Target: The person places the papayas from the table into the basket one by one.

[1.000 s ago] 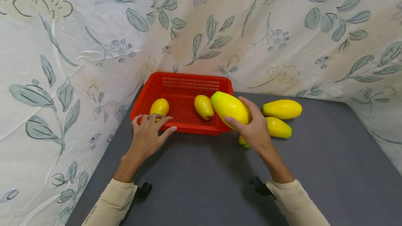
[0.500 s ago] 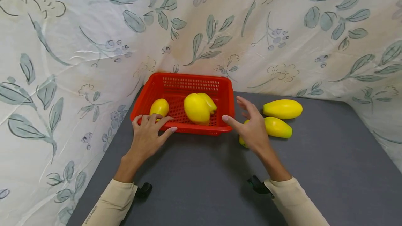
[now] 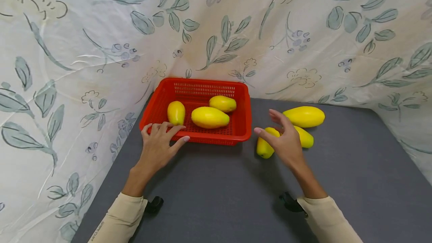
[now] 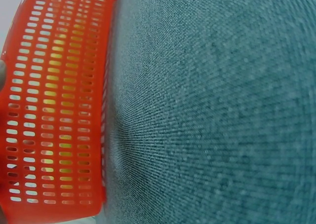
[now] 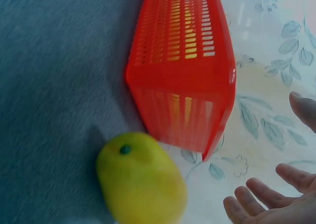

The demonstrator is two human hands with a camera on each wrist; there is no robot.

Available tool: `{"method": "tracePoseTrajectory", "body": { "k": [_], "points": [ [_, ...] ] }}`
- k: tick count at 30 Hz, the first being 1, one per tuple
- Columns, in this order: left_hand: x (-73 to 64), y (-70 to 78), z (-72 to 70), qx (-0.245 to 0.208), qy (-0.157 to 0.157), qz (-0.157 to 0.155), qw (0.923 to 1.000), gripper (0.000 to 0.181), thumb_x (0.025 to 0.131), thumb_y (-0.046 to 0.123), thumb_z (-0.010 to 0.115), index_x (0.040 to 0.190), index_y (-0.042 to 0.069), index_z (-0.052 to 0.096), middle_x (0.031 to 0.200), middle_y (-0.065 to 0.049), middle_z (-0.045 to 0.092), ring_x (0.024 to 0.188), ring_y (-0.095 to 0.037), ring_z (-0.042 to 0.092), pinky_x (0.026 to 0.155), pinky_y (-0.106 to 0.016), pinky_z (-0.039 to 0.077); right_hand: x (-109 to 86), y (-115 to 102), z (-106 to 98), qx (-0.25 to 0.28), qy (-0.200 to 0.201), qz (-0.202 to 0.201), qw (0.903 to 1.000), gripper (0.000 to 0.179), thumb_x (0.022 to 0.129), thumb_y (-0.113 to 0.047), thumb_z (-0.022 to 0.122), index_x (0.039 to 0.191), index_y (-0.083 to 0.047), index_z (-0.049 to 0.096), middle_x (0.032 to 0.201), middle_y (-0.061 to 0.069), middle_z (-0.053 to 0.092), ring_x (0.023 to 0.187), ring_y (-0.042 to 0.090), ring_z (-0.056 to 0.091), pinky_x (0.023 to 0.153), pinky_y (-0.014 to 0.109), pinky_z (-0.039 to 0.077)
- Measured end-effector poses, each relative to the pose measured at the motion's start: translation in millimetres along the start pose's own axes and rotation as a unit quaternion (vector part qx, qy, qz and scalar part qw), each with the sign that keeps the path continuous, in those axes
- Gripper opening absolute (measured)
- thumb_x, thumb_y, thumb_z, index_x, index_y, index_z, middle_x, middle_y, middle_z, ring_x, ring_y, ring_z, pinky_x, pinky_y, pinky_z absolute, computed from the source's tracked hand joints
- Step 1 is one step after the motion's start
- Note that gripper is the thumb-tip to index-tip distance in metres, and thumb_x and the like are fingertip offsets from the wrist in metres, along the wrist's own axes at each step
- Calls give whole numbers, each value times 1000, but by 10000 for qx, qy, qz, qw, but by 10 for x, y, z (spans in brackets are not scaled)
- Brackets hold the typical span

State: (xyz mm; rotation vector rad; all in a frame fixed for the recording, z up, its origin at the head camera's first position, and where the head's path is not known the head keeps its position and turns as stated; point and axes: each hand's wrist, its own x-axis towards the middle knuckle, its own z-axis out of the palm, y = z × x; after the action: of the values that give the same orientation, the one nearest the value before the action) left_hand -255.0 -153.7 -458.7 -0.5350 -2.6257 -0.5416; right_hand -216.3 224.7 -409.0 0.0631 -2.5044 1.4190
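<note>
My left hand [image 3: 158, 143] holds the front rim of a red plastic basket [image 3: 242, 119] near its left end, fingers over the edge. Inside lie three yellow fruits that look like papayas: a left papaya [image 3: 176, 113], a front papaya [image 3: 210, 117] and a back papaya [image 3: 222, 103]. My right hand [image 3: 285, 140] hovers right of the basket with thumb and fingers spread, holding nothing. Beneath and beside it is a yellow-green papaya [image 3: 264, 148] on the table; the right wrist view shows the stem end of this papaya [image 5: 143, 179] apart from the hand.
Two more papayas lie right of my right hand: a rear papaya [image 3: 305, 116] and a partly hidden papaya [image 3: 305, 137]. The grey table [image 3: 216, 190] extends in front. A floral cloth [image 3: 216, 29] hangs behind and along the left.
My right hand let go of the large papaya in the basket, then moved right above the papayas on the table. Papayas inside the basket rolled and turned. My left hand stayed still.
</note>
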Motion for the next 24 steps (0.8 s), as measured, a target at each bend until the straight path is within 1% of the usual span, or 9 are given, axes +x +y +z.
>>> {"method": "tracePoseTrajectory", "body": {
  "k": [7, 12, 16, 22, 24],
  "points": [
    [9, 28, -1, 9, -3, -34, 10000, 50, 97, 55, 67, 136, 23, 71, 125, -17, 62, 119, -41, 51, 111, -71, 19, -31, 121, -135, 300, 11, -7, 9995, 77, 93, -38, 83, 159, -21, 47, 157, 6, 53, 145, 28, 49, 118, 60, 40],
    [8, 39, -1, -4, 1, -60, 10000, 51, 97, 54, 67, 136, 22, 71, 126, -17, 61, 120, -41, 51, 111, -71, 19, -33, 206, -209, 386, 46, -108, 9992, 74, 95, -30, 83, 159, -21, 47, 155, 5, 55, 143, 26, 52, 116, 51, 46],
    [7, 32, 2, -16, 3, -64, 10000, 51, 97, 54, 67, 136, 22, 71, 125, -17, 61, 120, -41, 51, 111, -70, 19, -31, 253, -255, 367, 99, -142, 9992, 72, 95, -29, 82, 158, -19, 49, 153, 6, 56, 141, 27, 54, 115, 45, 47],
    [5, 25, 13, -57, -2, -41, 10000, 51, 97, 53, 68, 137, 21, 71, 125, -16, 62, 120, -41, 51, 112, -71, 18, -23, 341, -315, 238, 201, -84, 9995, 69, 95, -29, 83, 155, -19, 52, 152, 6, 57, 140, 25, 54, 115, 41, 47],
    [4, 25, 16, -53, 3, -39, 10000, 51, 97, 53, 68, 137, 21, 71, 126, -16, 61, 120, -41, 51, 112, -71, 18, -17, 376, -336, 147, 229, -55, 9996, 70, 95, -30, 82, 156, -17, 50, 153, 7, 57, 140, 27, 54, 114, 42, 47]
  ]
}}
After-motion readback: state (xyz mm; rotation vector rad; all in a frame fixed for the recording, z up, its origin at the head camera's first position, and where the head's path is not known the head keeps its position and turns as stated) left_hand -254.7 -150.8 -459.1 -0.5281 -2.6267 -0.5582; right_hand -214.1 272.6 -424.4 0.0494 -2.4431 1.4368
